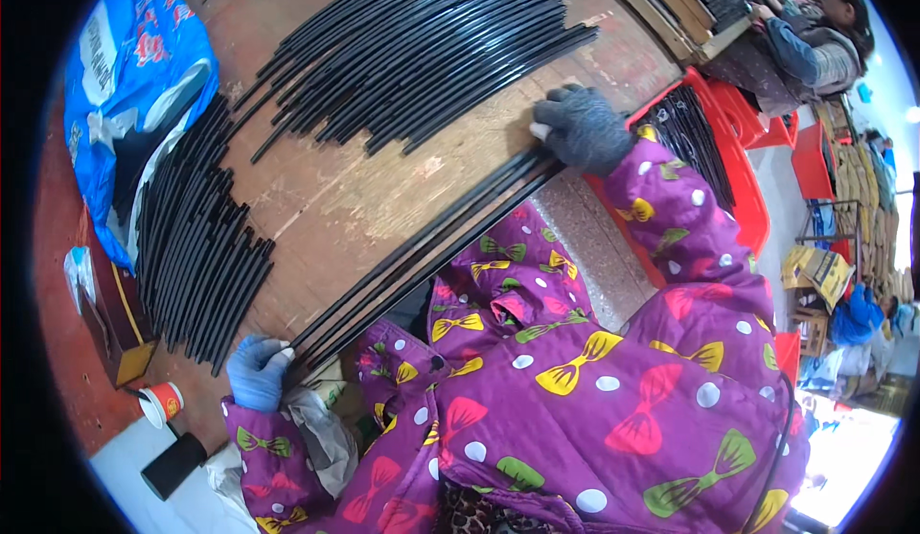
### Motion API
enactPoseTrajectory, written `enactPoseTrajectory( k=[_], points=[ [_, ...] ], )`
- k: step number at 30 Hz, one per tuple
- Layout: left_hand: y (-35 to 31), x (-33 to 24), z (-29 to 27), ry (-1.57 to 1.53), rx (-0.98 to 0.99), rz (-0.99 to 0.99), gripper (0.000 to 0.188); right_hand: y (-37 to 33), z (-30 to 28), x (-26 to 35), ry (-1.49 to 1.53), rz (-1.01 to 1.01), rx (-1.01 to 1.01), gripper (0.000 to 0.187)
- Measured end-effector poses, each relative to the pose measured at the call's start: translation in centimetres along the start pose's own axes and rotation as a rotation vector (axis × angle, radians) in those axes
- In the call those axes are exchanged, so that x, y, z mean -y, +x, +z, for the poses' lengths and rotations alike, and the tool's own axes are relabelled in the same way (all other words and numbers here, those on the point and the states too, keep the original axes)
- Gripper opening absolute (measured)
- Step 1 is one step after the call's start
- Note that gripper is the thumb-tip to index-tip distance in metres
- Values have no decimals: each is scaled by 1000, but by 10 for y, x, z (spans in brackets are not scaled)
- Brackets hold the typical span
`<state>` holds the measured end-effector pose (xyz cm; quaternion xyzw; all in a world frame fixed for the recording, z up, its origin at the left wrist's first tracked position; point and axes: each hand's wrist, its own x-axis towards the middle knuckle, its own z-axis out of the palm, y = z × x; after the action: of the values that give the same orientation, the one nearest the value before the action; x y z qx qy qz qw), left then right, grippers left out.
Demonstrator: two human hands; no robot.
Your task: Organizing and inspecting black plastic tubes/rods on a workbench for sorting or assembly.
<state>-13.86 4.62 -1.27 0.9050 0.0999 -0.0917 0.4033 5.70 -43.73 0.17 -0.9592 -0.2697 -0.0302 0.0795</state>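
Several long black rods lie slantwise along the table's near edge, just in front of my body. At their lower left end my left hand, in a blue-grey glove with a bare thumb tip, is closed on them. My right hand, in a dark grey glove, grips their upper right end, which its palm hides. Beyond them a wide spread of loose black rods covers the far part of the table. A second bunch of black rods lies at the left, its near ends close to my left hand.
A blue and white plastic bag covers part of the left bunch. A paper cup stands at the lower left by a dark cylinder. Right of the table is a red crate with black pieces inside. Another person works at the upper right.
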Motion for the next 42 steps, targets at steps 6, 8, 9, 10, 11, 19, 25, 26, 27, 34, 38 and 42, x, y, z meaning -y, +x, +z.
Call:
enactPoseTrajectory(
  k=[6,8,9,10,11,19,25,26,27,34,38,42],
  points=[
    [-3,-17,13,-89,-51,-33,12,18,-5,-7,13,33,-14,17],
    [-6,-13,10,-40,-71,4,12,35,-4,-6,-76,-5,-40,19],
    [-5,-10,10,4,-75,65,12,41,-3,-5,-181,-21,-74,21],
    [-6,-3,10,-13,-105,74,11,44,0,-3,-213,-46,-63,24],
    [-5,-2,6,-9,-117,57,11,45,2,0,-202,-64,-61,24],
    [9,10,-10,429,-486,211,24,52,-2,11,-244,-196,-111,31],
    [7,5,-14,698,-439,131,29,53,-3,20,-402,-271,-15,41],
    [2,5,-16,688,-393,113,27,57,-2,22,-383,-259,52,43],
    [10,11,-16,656,-333,138,25,53,-5,21,-391,-208,128,45],
    [3,1,-4,355,-351,90,20,41,-15,67,-26,-357,-37,39],
    [0,-13,5,63,-242,104,16,23,-9,102,236,-399,-181,26],
    [-2,-22,7,13,-217,111,18,12,-16,123,190,-370,-151,22]
  ],
)
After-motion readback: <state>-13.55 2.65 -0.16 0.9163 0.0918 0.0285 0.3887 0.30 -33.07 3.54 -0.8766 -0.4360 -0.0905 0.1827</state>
